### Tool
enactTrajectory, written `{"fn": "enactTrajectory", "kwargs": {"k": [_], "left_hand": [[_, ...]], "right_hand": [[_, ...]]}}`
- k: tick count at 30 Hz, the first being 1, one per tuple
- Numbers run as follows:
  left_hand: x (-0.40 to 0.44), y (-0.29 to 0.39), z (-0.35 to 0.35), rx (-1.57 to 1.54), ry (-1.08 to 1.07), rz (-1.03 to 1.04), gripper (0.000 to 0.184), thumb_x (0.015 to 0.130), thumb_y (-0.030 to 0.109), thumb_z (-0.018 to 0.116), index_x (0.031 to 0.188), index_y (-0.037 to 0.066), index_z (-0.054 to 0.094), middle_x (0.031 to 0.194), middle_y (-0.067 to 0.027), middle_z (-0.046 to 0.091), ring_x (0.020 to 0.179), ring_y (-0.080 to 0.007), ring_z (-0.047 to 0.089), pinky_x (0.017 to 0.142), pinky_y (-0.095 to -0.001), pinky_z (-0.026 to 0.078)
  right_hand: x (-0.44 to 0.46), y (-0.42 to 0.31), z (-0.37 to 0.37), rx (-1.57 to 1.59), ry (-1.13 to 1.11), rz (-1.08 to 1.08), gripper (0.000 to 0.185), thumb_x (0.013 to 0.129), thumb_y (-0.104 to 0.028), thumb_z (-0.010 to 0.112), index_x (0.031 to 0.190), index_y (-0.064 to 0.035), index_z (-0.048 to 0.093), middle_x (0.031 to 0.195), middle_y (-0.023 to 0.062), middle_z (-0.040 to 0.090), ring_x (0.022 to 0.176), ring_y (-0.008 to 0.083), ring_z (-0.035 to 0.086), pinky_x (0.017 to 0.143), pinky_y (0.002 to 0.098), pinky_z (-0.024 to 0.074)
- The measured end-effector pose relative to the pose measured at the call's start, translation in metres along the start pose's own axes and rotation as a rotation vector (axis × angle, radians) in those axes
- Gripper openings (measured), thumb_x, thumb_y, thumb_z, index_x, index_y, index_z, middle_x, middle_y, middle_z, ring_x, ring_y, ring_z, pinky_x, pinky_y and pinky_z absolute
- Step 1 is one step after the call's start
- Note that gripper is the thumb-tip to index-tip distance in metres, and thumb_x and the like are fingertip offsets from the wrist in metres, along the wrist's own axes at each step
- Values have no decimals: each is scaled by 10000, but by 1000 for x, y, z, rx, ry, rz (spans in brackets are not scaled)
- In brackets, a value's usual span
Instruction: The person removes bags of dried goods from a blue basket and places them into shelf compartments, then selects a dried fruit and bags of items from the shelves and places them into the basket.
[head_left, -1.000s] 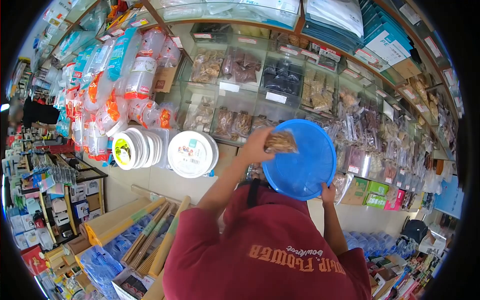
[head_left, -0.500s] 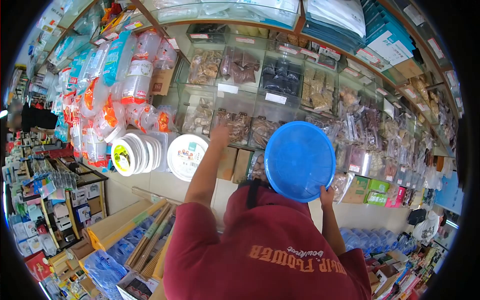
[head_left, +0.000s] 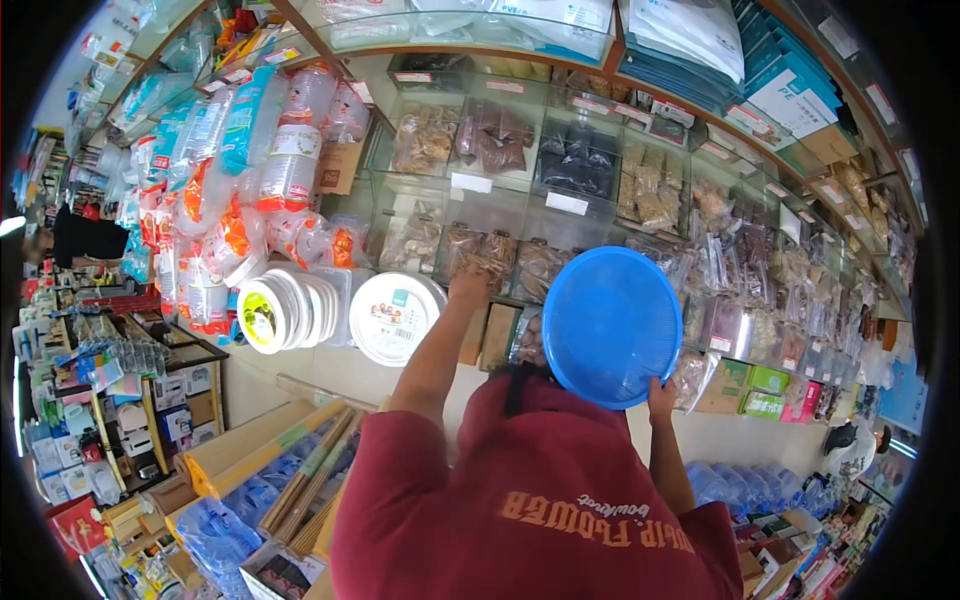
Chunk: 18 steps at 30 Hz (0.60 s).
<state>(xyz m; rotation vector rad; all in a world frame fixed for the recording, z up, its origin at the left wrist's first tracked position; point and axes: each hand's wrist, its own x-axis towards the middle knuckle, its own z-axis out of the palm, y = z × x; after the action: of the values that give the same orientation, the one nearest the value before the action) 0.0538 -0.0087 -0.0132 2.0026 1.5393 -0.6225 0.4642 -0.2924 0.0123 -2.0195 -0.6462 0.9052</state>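
My left hand (head_left: 468, 286) reaches over the front edge of a clear bin. It touches clear packets of brown dried food (head_left: 492, 252) in there, and the bags and blur hide its fingertips. My right hand (head_left: 661, 394) grips the near right rim of a round blue plastic basket (head_left: 612, 325). The basket is tilted up with its inside facing me, and I see nothing in it. To the right of my left hand, another bin holds more brown packets (head_left: 540, 266). Paler packets (head_left: 412, 238) fill the bin to its left.
White round tubs (head_left: 392, 318) and stacked lids (head_left: 290, 310) stand left of my forearm. Bagged plastic cups (head_left: 290, 165) hang behind them. Glass shelf edges (head_left: 470, 28) run above the bins. Wrapped rolls (head_left: 245, 445) lean at lower left, and boxes (head_left: 765, 390) stand at right.
My left hand has moved right and a little down, from the bin's left edge onto the brown packets. The whole view has shifted slightly. My right hand still grips the blue basket.
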Motion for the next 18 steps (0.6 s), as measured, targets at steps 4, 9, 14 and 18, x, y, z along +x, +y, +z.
{"fn": "enactTrajectory", "kwargs": {"k": [4,9,14,18], "left_hand": [[3,0,11,-95,-54,-25,536,787,229,666,1296,157,515,1464,-130,327,1323,-341,379,1015,-447,419],[-27,21,-13,0,-23,-89,589,824,209,585,1387,145,422,1546,-111,209,1345,-311,372,1048,-482,367],[-51,34,18,-195,346,-52,563,790,179,601,1326,87,452,1504,-167,270,1321,-366,370,1013,-472,397],[-86,56,58,-558,728,22,492,755,134,602,1221,22,491,1379,-231,406,1219,-423,436,948,-469,437]], "right_hand": [[6,13,-5,22,-35,53,162,840,-154,563,852,-10,635,701,-6,575,606,85,494,538,273,394],[12,26,-4,-59,22,-22,181,830,-163,577,855,8,633,709,22,602,618,113,533,557,290,429],[2,2,-6,-181,-25,-124,200,816,-165,595,851,28,633,727,91,643,648,153,594,598,329,472],[6,12,-9,-178,-81,-125,213,817,-174,591,842,34,631,734,99,651,636,170,605,600,341,476]]}}
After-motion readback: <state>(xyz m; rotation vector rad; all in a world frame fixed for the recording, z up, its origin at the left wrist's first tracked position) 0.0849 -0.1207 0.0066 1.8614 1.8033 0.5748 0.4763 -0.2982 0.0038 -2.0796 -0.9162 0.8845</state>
